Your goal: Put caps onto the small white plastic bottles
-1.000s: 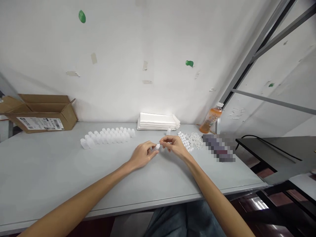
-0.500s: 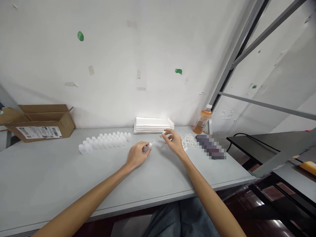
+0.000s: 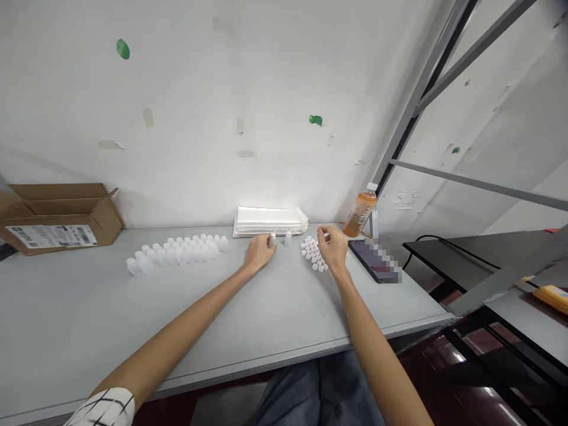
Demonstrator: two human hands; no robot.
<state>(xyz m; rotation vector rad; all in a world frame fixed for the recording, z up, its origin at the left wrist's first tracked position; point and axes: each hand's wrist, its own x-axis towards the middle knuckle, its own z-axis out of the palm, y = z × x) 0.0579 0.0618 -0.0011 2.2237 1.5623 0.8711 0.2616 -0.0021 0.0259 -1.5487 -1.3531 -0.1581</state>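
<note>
- Small white bottle (image 3: 272, 238) is in your left grip, upright or nearly so, near the back of the table (image 3: 248, 319); you can't tell from here whether its base touches down.
- Your left hand (image 3: 258, 251) pinches that bottle between thumb and fingers, at its right-hand end.
- Second bottle (image 3: 288, 238) stands upright just right of your left grip, apart from it, between your two hands.
- Your right hand (image 3: 335, 248) is well to the right of the left, fingers curled in toward the thumb; whether anything sits between the fingertips, you can't tell.
- White caps (image 3: 312, 254) lie in a loose cluster just left of and below your right grip, partly hidden by the hand.
- Paper stack (image 3: 268, 220), white and flat, lies just beyond your left grip, against the wall (image 3: 190, 71).
- Bottle rows (image 3: 177, 253), translucent white, stand close together to the left of your left grip, running away at a slant.
- Phone (image 3: 373, 260), dark, partly pixelated, lies right of your right hand.
- Drink bottle (image 3: 361, 210), orange with white cap, leans or appears tilted beyond your right hand, to its right.
- Cardboard box (image 3: 62, 219), open and labelled, sits far left of both grips.
</note>
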